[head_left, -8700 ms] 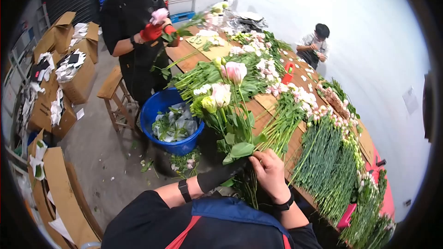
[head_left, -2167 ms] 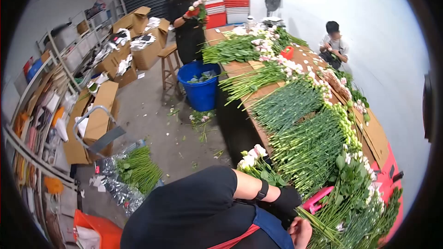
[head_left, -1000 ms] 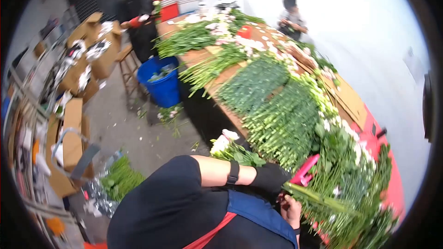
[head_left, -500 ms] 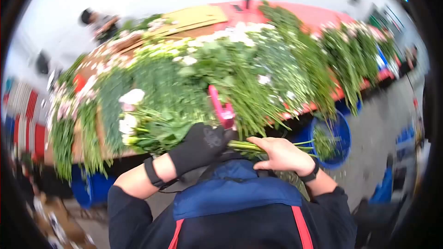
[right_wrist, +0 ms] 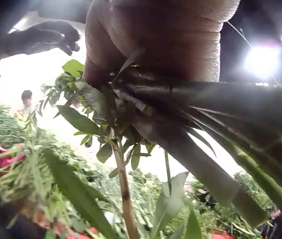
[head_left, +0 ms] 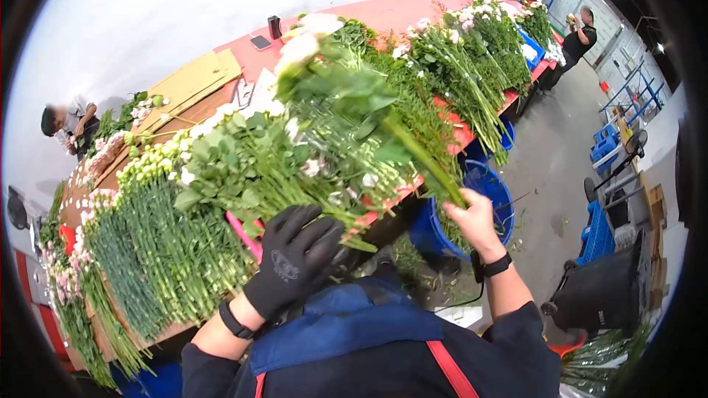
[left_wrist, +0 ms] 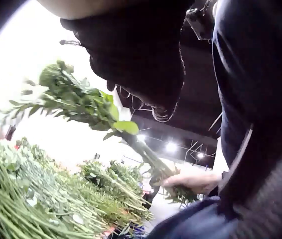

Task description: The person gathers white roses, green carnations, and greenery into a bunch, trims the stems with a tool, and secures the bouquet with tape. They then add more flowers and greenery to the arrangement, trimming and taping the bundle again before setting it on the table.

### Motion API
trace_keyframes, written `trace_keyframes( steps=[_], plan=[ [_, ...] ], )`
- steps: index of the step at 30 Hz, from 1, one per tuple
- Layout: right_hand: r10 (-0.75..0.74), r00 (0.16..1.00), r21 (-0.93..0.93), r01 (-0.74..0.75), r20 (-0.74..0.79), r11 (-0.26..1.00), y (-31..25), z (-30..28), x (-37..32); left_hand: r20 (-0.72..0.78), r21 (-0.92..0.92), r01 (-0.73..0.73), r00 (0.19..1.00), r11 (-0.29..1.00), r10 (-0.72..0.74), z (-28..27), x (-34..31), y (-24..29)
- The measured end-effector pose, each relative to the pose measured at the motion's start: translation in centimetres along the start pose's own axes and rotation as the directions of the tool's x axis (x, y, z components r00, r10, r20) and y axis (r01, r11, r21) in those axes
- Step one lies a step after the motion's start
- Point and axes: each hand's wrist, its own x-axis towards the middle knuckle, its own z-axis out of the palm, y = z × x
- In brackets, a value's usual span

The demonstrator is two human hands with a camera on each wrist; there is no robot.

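My bare right hand (head_left: 476, 221) grips a bunch of flowers (head_left: 343, 88) by its stems, to the right of my body. The bunch slants up and left over the table, its pale pink and white blooms farthest from me and blurred. In the right wrist view, cut stems (right_wrist: 230, 186) fan out beneath the palm (right_wrist: 163, 40). My left hand (head_left: 299, 258) wears a black glove and holds nothing. Its fingers are extended and slightly bent, above the near table edge beside a pink tool handle (head_left: 245, 236). In the left wrist view the leafy bunch (left_wrist: 88, 104) hangs clear of the glove.
Heaps of green-stemmed flowers (head_left: 158, 250) cover the long table (head_left: 354, 16). A blue bucket (head_left: 490, 191) stands below its edge on the right. Cardboard sheets (head_left: 184, 92) lie at the back. One person (head_left: 72, 124) sits far left; another (head_left: 579, 38) stands far right.
My view has swung right along the table. The left hand has let go of the bunch, and the right hand has lifted it by the stems, blooms pointing away from me.
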Motion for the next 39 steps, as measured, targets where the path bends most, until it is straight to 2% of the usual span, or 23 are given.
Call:
trace_keyframes(
  steps=[4,6,7,8,10,12,14,15,17,18,19,22,23,24,26,28,29,30,31,33,34,36,39],
  plan=[
    [-0.078,0.976,-0.158,0.045,-0.206,0.986,6.5,-6.1,13.9,0.088,0.014,0.282,0.955,0.959,-0.282,6.5,-0.3,-2.1],
    [-0.042,0.975,-0.085,0.024,-0.220,0.996,9.4,-9.1,21.3,0.129,0.064,0.417,0.897,0.906,-0.422,9.0,-0.1,-2.2],
    [-0.095,0.963,-0.083,0.076,-0.251,0.994,11.6,-10.3,25.3,0.155,0.056,0.488,0.858,0.871,-0.490,10.2,0.0,-2.1],
    [-0.146,0.948,-0.087,0.126,-0.283,0.988,13.9,-11.4,29.1,0.179,0.056,0.530,0.828,0.846,-0.531,11.3,0.4,-1.7],
    [-0.075,0.947,-0.083,0.051,-0.313,0.995,17.9,-13.1,36.0,0.213,0.048,0.610,0.767,0.791,-0.605,13.5,1.6,-1.0],
    [-0.106,0.935,-0.181,0.046,-0.338,0.982,20.6,-13.7,41.9,0.213,0.083,0.639,0.738,0.764,-0.641,15.3,2.7,-0.1],
    [-0.048,0.953,-0.197,-0.013,-0.298,0.980,21.3,-13.4,45.2,0.236,0.111,0.672,0.698,0.732,-0.677,16.5,3.9,0.8],
    [-0.149,0.953,-0.303,0.065,-0.264,0.951,22.7,-12.9,46.7,0.256,0.107,0.685,0.681,0.720,-0.686,17.1,4.2,1.0],
    [-0.148,0.976,-0.599,0.024,-0.158,0.800,28.1,-12.2,50.3,0.263,0.127,0.709,0.650,0.694,-0.712,17.9,4.9,1.3],
    [-0.131,0.986,-0.725,0.013,-0.107,0.689,30.6,-11.8,51.6,0.272,0.135,0.717,0.637,0.684,-0.721,18.2,5.0,1.3],
    [0.009,0.999,-0.660,-0.033,-0.039,0.751,32.1,-11.4,52.5,0.275,0.153,0.717,0.630,0.680,-0.726,18.4,5.2,1.3],
    [0.024,0.989,-0.653,-0.115,-0.147,0.749,33.1,-10.3,52.3,0.285,0.184,0.722,0.610,0.667,-0.740,19.1,5.3,0.9],
    [-0.036,0.985,-0.773,-0.107,-0.166,0.626,29.9,-9.9,50.5,0.294,0.189,0.729,0.597,0.658,-0.746,19.3,5.3,0.8],
    [-0.216,0.959,-0.814,-0.025,-0.183,0.580,27.4,-9.3,48.6,0.302,0.193,0.733,0.588,0.652,-0.750,19.4,5.3,0.6],
    [-0.557,0.810,-0.891,0.103,-0.183,0.442,23.3,-8.1,44.6,0.300,0.153,0.733,0.604,0.663,-0.738,19.7,5.6,0.1],
    [-0.511,0.859,-0.649,0.383,-0.011,0.657,21.1,-6.7,40.4,0.275,0.120,0.724,0.633,0.679,-0.724,19.9,5.7,0.0],
    [-0.332,0.939,-0.540,0.325,0.088,0.776,19.3,-5.1,36.9,0.265,0.093,0.710,0.658,0.698,-0.705,20.0,5.7,-0.1],
    [-0.154,0.967,-0.433,0.230,0.204,0.871,17.8,-3.4,33.4,0.277,0.076,0.712,0.658,0.698,-0.701,19.9,5.7,0.0],
    [-0.093,0.934,-0.455,0.253,0.344,0.854,17.8,-1.8,31.2,0.280,0.061,0.711,0.661,0.700,-0.696,19.8,5.7,0.0],
    [0.189,0.805,-0.583,0.224,0.563,0.781,17.8,0.7,27.9,0.303,0.057,0.695,0.672,0.716,-0.676,19.1,6.2,0.1],
    [0.248,0.811,-0.659,0.210,0.529,0.722,18.8,2.2,26.7,0.286,0.041,0.685,0.690,0.728,-0.665,18.9,5.9,0.2],
    [0.208,0.879,-0.676,0.160,0.429,0.719,20.7,3.7,25.2,0.249,0.016,0.659,0.726,0.752,-0.641,18.4,4.8,0.4],
    [0.279,0.914,-0.533,-0.085,0.295,0.842,22.2,3.6,24.9,0.255,0.024,0.668,0.715,0.744,-0.651,16.9,3.2,1.0]
  ],
)
